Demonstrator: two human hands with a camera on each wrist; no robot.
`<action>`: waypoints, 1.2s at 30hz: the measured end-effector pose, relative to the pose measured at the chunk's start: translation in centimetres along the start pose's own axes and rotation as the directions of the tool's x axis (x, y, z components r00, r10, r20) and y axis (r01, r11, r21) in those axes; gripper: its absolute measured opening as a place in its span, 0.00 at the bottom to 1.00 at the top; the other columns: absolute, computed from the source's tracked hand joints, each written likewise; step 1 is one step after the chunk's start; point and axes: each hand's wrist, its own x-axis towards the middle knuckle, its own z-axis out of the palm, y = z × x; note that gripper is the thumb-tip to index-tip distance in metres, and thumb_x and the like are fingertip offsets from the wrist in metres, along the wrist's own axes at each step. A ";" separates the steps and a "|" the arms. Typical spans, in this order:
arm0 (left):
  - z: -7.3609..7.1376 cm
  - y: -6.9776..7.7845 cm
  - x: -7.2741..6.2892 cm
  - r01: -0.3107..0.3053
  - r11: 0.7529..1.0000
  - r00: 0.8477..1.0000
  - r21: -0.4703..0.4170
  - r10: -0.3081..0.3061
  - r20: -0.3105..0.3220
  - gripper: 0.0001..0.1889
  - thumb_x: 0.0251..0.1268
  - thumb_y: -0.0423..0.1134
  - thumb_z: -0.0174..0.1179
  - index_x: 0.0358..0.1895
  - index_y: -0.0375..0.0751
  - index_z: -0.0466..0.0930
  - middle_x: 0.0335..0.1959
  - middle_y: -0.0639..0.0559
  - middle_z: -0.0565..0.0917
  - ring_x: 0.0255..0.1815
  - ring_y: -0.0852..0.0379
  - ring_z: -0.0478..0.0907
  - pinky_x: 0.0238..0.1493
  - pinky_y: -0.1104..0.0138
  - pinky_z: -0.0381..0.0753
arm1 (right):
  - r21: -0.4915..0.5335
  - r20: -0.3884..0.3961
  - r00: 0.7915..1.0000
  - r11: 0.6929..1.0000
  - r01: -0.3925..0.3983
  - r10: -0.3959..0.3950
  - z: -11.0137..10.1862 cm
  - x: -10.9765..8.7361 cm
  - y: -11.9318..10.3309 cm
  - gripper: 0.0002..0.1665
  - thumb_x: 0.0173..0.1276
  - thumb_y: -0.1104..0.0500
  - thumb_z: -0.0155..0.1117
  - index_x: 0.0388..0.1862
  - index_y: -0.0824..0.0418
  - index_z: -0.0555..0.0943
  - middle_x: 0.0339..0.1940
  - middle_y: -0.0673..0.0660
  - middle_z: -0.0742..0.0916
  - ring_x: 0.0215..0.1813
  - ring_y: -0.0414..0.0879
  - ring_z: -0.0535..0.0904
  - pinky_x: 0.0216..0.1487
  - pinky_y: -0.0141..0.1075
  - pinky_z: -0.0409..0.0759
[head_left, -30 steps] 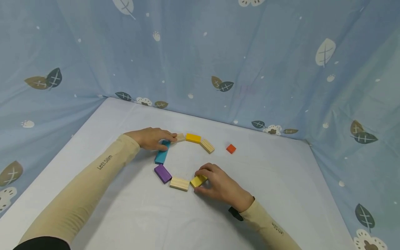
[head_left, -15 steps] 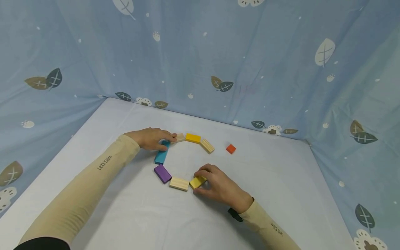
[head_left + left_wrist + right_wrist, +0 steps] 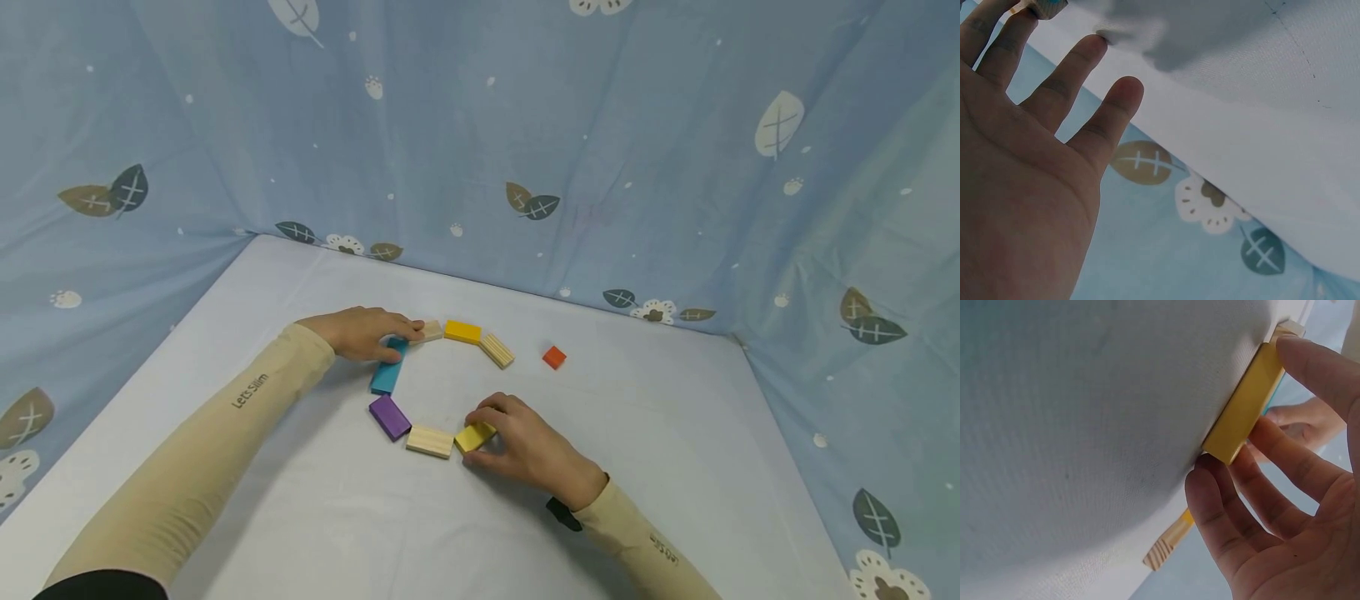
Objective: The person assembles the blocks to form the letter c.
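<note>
My left hand (image 3: pixel 367 333) lies over the far left of a curved row of small blocks. Its fingertips rest on a plain wooden block (image 3: pixel 432 332), and its thumb is at a blue block (image 3: pixel 385 380). In the left wrist view its fingers (image 3: pixel 1079 62) are stretched out. A yellow block (image 3: pixel 474 437) at the near right end of the row is pinched between the thumb and fingers of my right hand (image 3: pixel 528 446). The right wrist view shows that yellow block (image 3: pixel 1244 403) flat against the white surface. Its left end meets a plain wooden block (image 3: pixel 430 442).
A purple block (image 3: pixel 390 417) joins the near side to the blue one. Farther back are an amber block (image 3: pixel 462 332) and another wooden block (image 3: pixel 497 351). A small red block (image 3: pixel 554 357) lies apart on the right. Blue patterned cloth (image 3: pixel 450 150) walls the white table (image 3: pixel 675 433).
The right hand and the yellow block have shifted very slightly left, up against the plain wooden block. The left hand stays where it was.
</note>
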 end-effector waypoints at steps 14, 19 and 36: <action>-0.1 -0.1 -0.2 0.001 1.000 1.000 -0.010 -0.001 0.004 0.28 0.75 0.42 0.60 0.75 0.48 0.70 0.79 0.50 0.62 0.77 0.36 0.59 0.74 0.39 0.56 | 0.015 0.007 1.000 1.000 -0.002 0.002 0.0 -0.1 -0.2 0.26 0.63 0.42 0.75 0.55 0.51 0.83 0.56 0.51 0.80 0.55 0.42 0.77 0.60 0.35 0.79; 0.0 -0.2 -0.1 -0.001 1.000 1.000 -0.015 0.001 0.004 0.27 0.75 0.42 0.60 0.75 0.48 0.70 0.79 0.51 0.62 0.78 0.37 0.58 0.75 0.39 0.56 | 0.013 0.005 1.000 1.000 -0.003 0.003 0.1 -0.1 -0.2 0.26 0.62 0.41 0.75 0.54 0.50 0.83 0.56 0.51 0.80 0.55 0.42 0.77 0.60 0.35 0.79; -0.1 -0.3 -0.1 -0.020 1.000 1.000 -0.018 0.020 0.001 0.27 0.75 0.41 0.60 0.75 0.47 0.69 0.79 0.51 0.62 0.78 0.37 0.58 0.75 0.40 0.55 | -0.030 -0.036 0.999 0.999 0.013 -0.014 0.2 -0.4 -0.2 0.27 0.60 0.38 0.76 0.53 0.49 0.84 0.53 0.50 0.81 0.51 0.40 0.77 0.54 0.34 0.82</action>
